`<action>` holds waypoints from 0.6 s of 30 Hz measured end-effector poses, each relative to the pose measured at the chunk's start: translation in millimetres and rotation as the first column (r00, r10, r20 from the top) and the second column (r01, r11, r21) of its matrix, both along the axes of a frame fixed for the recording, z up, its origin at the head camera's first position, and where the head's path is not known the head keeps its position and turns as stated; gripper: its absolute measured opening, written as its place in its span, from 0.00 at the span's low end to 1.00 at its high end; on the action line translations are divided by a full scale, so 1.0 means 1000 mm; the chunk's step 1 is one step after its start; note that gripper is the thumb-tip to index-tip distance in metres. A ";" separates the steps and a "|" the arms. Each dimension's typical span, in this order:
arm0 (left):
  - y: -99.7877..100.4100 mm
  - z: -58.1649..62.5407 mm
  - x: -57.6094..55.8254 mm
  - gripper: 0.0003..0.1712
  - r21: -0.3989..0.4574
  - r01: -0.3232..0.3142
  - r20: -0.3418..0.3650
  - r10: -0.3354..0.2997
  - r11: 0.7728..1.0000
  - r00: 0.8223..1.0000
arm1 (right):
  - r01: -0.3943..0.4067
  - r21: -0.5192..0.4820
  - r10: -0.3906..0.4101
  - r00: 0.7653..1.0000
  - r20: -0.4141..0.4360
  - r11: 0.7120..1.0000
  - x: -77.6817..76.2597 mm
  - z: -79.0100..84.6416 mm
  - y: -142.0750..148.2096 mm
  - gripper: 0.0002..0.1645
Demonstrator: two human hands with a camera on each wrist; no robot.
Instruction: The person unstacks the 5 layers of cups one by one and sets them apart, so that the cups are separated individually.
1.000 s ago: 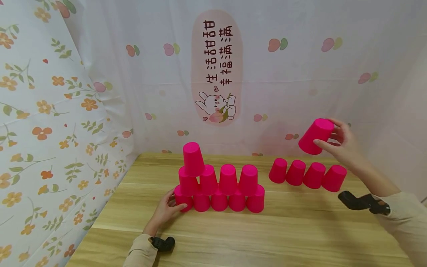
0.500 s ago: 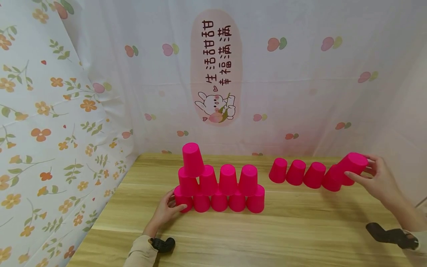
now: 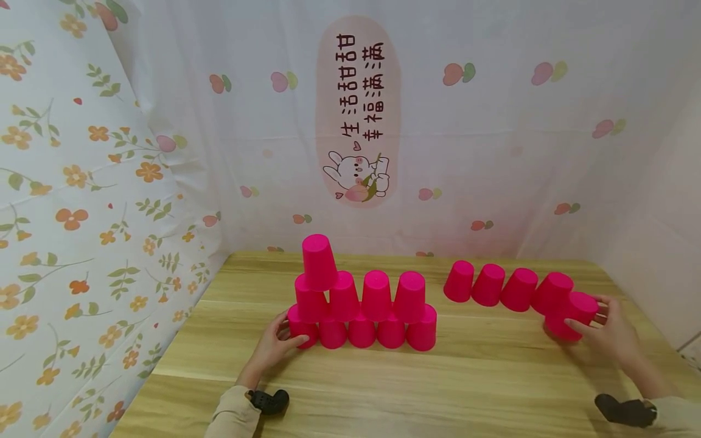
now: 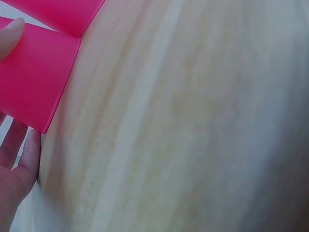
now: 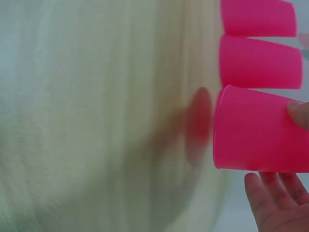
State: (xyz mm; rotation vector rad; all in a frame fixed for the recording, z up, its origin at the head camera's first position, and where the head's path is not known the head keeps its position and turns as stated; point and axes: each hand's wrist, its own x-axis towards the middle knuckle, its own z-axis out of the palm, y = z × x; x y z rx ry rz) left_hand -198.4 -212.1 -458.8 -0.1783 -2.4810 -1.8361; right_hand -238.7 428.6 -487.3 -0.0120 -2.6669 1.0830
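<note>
On the left stands a stack of upside-down pink cups (image 3: 376, 295): a bottom row of several, a second row on it, and a single top cup (image 3: 319, 261) at its left end. My left hand (image 3: 272, 345) holds the leftmost bottom cup (image 4: 36, 77) from the side, thumb in front and fingers behind. At far right, my right hand (image 3: 612, 331) grips another upside-down pink cup (image 5: 260, 133) between thumb and fingers. That cup is close over the table, beside and slightly in front of the right end of a row of pink cups (image 3: 519, 289).
The wooden table (image 3: 350, 395) reaches toward me in front of the stack. Behind it hangs a white printed cloth (image 3: 465, 152), and a floral cloth (image 3: 82, 213) covers the left side. A gap of bare table separates stack and row.
My right hand has carried its cup from above the row to the right, then down and forward to the row's right end. The left hand stays on its cup.
</note>
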 end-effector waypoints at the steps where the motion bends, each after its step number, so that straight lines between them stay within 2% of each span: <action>1: 0.000 0.000 0.000 0.34 -0.002 -0.001 0.001 0.001 1.000 1.000 | 0.008 -0.001 -0.008 1.000 0.019 1.000 0.003 0.004 -0.006 0.49; 3: 0.000 0.000 0.000 0.34 -0.005 -0.002 0.003 0.002 1.000 1.000 | 0.013 -0.013 -0.012 0.999 0.040 1.000 0.012 0.015 -0.021 0.46; 7: 0.000 0.001 0.000 0.34 -0.008 -0.001 -0.003 0.001 1.000 1.000 | 0.032 -0.024 -0.030 0.997 0.072 0.999 0.020 0.021 -0.034 0.45; 10: 0.000 0.001 0.000 0.34 -0.008 0.000 -0.008 0.000 1.000 1.000 | 0.047 -0.031 -0.044 0.995 0.086 0.998 0.019 0.020 -0.034 0.46; 11: 0.000 0.001 0.000 0.34 -0.008 -0.001 -0.008 0.001 1.000 1.000 | 0.052 -0.039 -0.047 0.994 0.100 0.998 0.021 0.024 -0.038 0.45; 18: 0.001 0.001 0.001 0.34 -0.012 -0.004 0.002 0.004 1.000 1.000 | 0.055 -0.054 -0.050 0.994 0.092 0.997 0.020 0.024 -0.039 0.45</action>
